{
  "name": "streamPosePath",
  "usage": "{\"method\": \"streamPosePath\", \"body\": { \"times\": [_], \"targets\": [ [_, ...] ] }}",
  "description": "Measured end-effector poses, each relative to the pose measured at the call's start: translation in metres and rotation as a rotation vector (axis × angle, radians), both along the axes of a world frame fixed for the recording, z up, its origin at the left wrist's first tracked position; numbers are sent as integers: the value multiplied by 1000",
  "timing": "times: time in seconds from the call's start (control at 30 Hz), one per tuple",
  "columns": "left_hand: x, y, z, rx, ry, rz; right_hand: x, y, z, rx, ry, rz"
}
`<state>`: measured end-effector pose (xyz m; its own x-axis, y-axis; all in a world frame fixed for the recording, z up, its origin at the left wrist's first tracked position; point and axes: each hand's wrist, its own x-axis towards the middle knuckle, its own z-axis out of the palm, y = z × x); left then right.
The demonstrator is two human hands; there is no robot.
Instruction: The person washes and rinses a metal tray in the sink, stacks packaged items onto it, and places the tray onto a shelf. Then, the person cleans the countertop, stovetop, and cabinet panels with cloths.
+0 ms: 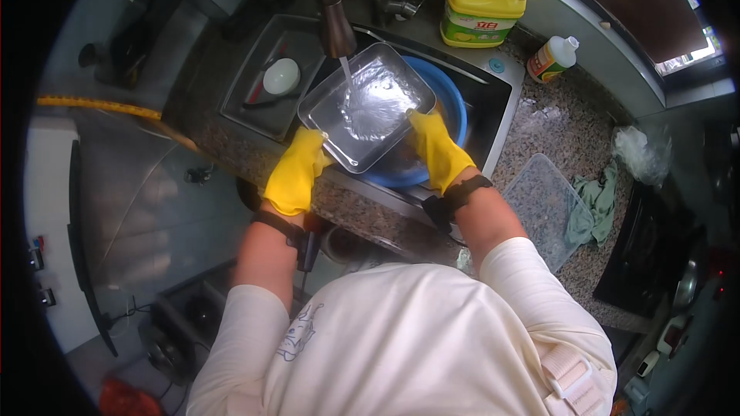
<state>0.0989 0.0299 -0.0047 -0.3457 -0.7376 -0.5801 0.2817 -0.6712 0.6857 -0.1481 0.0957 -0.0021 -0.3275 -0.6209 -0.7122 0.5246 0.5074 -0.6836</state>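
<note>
A rectangular metal tray (378, 100) is held up over the sink, tilted, with water from the faucet (333, 19) running onto its inside. My left hand (299, 166), in a yellow rubber glove, grips its near left edge. On the right edge, my right hand (438, 146), gloved the same way, is closed on the rim. Fingers of both hands are partly hidden by the tray. Below the tray sits a blue basin (460, 104) in the sink, its inside mostly covered.
In the left sink compartment lies a white bowl (281, 76). A yellow detergent jug (482, 11) and a white bottle (552, 60) stand behind on the right. A clear plastic lid (536, 200), a green cloth (597, 208) and a plastic bag (641, 154) lie on the right counter.
</note>
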Motion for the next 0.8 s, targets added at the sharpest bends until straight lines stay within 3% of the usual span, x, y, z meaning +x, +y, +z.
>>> {"method": "streamPosePath", "body": {
  "times": [0.03,0.1,0.13,0.17,0.2,0.27,0.3,0.33,0.37,0.43,0.5,0.53,0.6,0.63,0.7,0.73,0.8],
  "targets": [
    [-11,8,4,-9,-11,84,-10,-18,-63,-36,498,48],
    [0,-12,-84,132,-103,213,-22,-21,-59,-169,1398,11],
    [-8,-14,-103,275,-70,294,-25,-19,-34,-277,1452,80],
    [0,-19,-147,240,15,178,-25,-19,-5,-388,1504,151],
    [-1,-13,-150,233,25,168,-16,-28,2,-379,1285,209],
    [-18,10,-131,-136,-111,-170,7,-42,30,-448,718,420],
    [-32,15,-116,-328,-180,-330,19,-63,2,-491,144,340],
    [-36,15,-84,-8,36,-118,29,-71,9,-555,-200,313],
    [-41,16,-48,291,228,165,42,-78,17,-549,-361,230],
    [-17,7,0,-866,-648,-879,46,-94,29,-661,-290,301],
    [-46,-6,40,151,-696,-129,22,-107,47,-724,447,363],
    [-43,-9,43,15,-800,-156,14,-144,2,-840,752,77],
    [-47,-4,74,-119,-968,-160,-18,-161,30,-487,1032,-212],
    [-48,-6,86,-146,-1032,-202,-22,-168,40,-486,1090,-442],
    [-45,-3,91,-425,-1413,-265,-45,-204,38,-244,981,-219],
    [-34,-7,72,-547,-1499,-241,-57,-200,62,-207,804,-154],
    [-10,-19,46,-805,-1555,-193,-69,-196,81,-282,704,-175]
  ]
}}
